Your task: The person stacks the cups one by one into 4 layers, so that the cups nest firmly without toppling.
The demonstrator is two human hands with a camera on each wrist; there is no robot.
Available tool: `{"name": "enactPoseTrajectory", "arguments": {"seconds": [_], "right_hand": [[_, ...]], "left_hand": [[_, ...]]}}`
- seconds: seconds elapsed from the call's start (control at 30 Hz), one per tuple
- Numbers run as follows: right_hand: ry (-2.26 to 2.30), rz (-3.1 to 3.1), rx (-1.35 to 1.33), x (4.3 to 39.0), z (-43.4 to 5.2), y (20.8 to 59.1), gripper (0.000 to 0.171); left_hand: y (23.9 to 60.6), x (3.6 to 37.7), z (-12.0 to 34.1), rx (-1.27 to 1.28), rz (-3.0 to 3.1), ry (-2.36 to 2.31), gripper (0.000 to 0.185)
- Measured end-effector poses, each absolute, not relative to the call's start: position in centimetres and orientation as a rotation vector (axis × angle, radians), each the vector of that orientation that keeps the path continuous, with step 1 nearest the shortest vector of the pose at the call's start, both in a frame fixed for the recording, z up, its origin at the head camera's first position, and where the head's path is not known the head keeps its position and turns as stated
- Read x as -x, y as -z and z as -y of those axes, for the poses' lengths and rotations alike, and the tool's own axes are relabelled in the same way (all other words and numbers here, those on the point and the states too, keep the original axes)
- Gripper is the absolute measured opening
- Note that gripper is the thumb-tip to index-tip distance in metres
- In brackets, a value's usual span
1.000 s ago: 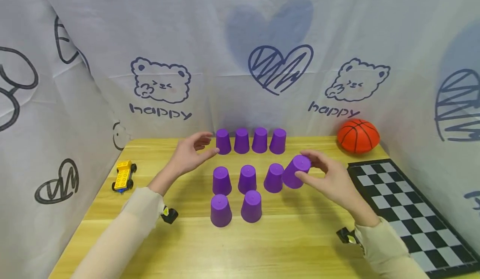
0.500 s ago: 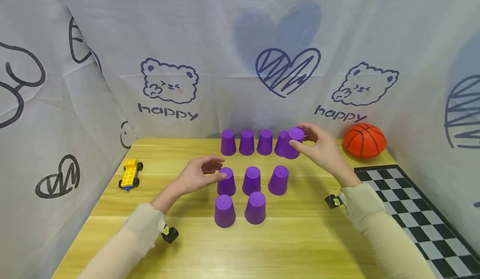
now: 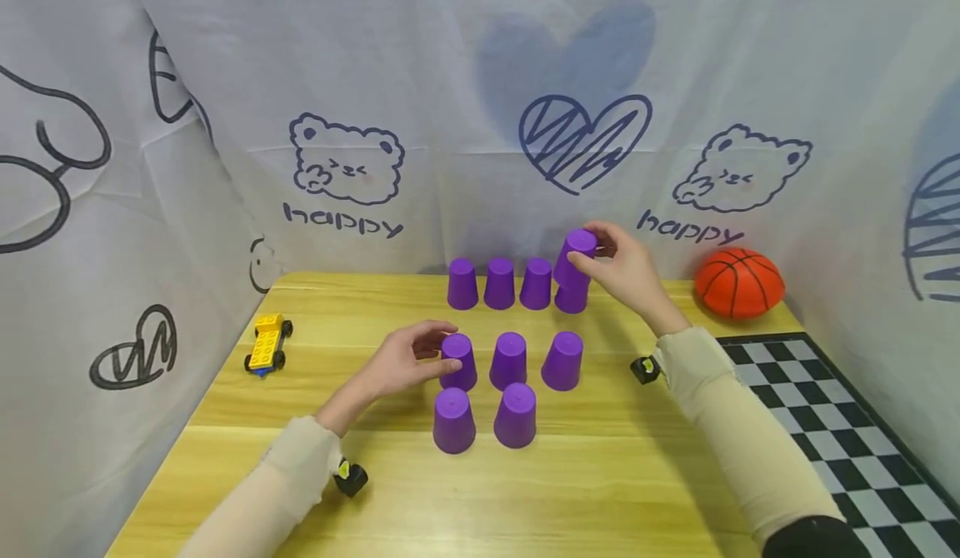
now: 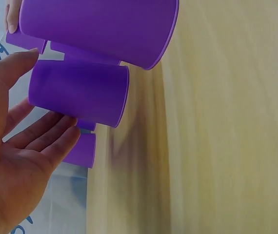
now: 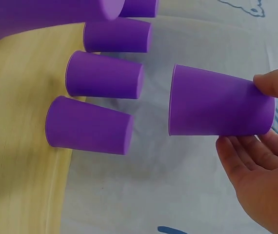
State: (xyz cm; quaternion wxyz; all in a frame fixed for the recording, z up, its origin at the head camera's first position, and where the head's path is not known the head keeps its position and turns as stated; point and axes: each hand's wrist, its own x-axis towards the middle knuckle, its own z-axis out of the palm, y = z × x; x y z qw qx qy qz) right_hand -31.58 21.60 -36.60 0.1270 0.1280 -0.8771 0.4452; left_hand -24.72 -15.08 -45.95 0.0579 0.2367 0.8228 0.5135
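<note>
In the head view, my right hand (image 3: 624,269) holds an upside-down purple cup (image 3: 574,256) in the air, over the right-end cup (image 3: 572,297) of the back row. The right wrist view shows thumb and fingers pinching the narrow end of that held cup (image 5: 217,105), with a gap between it and the back-row cups (image 5: 90,125). My left hand (image 3: 402,361) is around the left cup (image 3: 461,363) of the middle row, thumb on the near side. In the left wrist view the fingers lie loosely beside this cup (image 4: 80,90); firm contact is not visible.
Two more cups (image 3: 508,362) complete the middle row, and two stand in front (image 3: 453,421). A yellow toy car (image 3: 267,343) lies left on the wooden table (image 3: 480,508). An orange-red ball (image 3: 739,283) and a checkered board (image 3: 817,408) are at the right, a printed curtain (image 3: 450,125) behind.
My right hand has carried the cup from beside the middle row to the back row, then raised it above the end cup. My left hand has come from the back row to the middle row's left cup.
</note>
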Motion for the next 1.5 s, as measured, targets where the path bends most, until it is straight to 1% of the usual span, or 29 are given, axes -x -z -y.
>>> {"name": "enactPoseTrajectory", "arguments": {"seconds": [0.3,0.53,0.77,1.2,1.5], "right_hand": [[-1.32,2.563,-0.334,33.8,-21.0,37.4,0.055],[-1.351,2.561,-0.33,35.5,-20.7,37.9,0.051],[-1.342,2.567,-0.312,36.5,-20.5,38.4,0.051],[-1.323,2.575,-0.294,37.7,-20.3,39.0,0.051],[-1.299,2.59,-0.284,37.7,-20.3,38.9,0.051]], "left_hand": [[46.5,24.5,14.6,-0.694,-2.477,-1.588,0.051],[46.5,24.4,14.5,-0.679,-2.478,-1.592,0.049],[46.5,24.4,14.4,-0.668,-2.476,-1.586,0.049],[46.6,24.4,14.5,-0.659,-2.479,-1.598,0.049],[46.6,24.4,14.5,-0.666,-2.473,-1.603,0.05]]}}
